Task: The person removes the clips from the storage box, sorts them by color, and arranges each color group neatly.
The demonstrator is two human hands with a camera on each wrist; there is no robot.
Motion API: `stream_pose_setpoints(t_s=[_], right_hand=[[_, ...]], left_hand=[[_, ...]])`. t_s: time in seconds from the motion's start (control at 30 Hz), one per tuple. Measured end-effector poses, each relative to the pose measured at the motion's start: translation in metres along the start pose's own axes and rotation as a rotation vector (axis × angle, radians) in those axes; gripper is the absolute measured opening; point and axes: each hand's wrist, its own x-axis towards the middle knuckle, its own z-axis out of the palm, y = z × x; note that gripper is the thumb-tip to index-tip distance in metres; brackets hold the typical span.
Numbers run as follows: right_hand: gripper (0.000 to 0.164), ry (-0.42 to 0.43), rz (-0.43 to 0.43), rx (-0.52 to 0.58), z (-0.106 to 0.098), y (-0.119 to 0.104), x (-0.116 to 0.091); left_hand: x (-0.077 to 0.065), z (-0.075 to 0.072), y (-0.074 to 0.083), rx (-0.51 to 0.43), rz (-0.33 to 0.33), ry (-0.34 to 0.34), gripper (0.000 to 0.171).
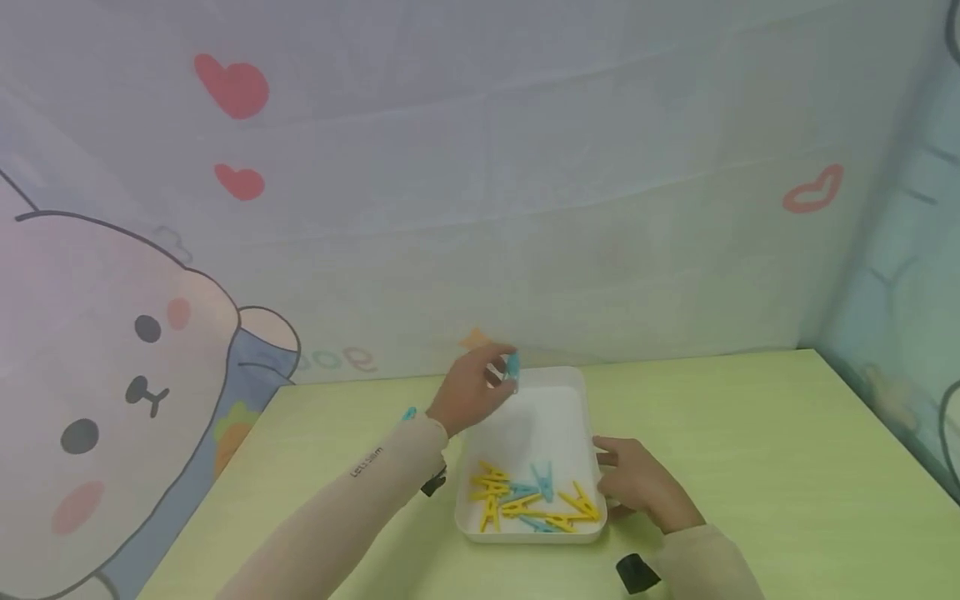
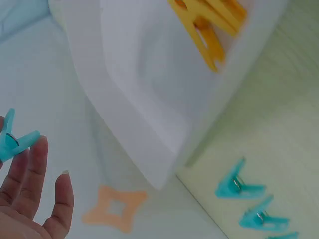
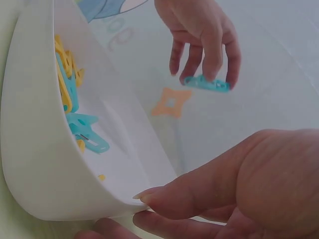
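Note:
My left hand [image 1: 468,390] pinches a light-blue clothespin [image 1: 513,367] between thumb and fingers, raised over the far left corner of a white plastic tray [image 1: 528,425]. The left wrist view shows that clothespin [image 2: 11,142] at the left edge, with the other fingers spread. At the tray's right side is my right hand [image 1: 639,482]. Its thumb [image 3: 174,199] lies on the rim and its fingers are against the outer wall, gripping the tray edge. Several yellow clothespins [image 1: 491,486] and blue clothespins [image 1: 544,483] lie jumbled at the tray's near end.
Left of the tray, blue clothespins [image 2: 239,185] lie in a row on the yellow-green table [image 1: 750,450]; my left forearm mostly hides them in the head view. A cloth backdrop [image 1: 562,208] with hearts and a cartoon bear stands right behind the table's far edge.

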Motion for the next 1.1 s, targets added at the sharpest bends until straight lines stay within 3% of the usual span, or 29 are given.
stream_pose_setpoints(t_s=[0.17, 0.57, 0.87, 1.1], right_hand=[[0.075, -0.005, -0.008, -0.008, -0.002, 0.001, 0.000], [0.073, -0.015, -0.011, -0.028, -0.003, 0.000, -0.002], [0.073, -0.017, -0.006, -0.008, -0.003, 0.000, -0.002], [0.074, -0.022, -0.002, -0.002, -0.003, -0.001, -0.002]], left_hand=[[-0.002, -0.021, -0.026, -0.019, -0.082, 0.086, 0.045], [-0.024, -0.057, -0.101, 0.147, -0.288, 0.187, 0.048], [-0.046, -0.064, -0.145, 0.238, -0.401, 0.150, 0.050], [-0.057, -0.064, -0.161, 0.350, -0.499, 0.059, 0.042]])
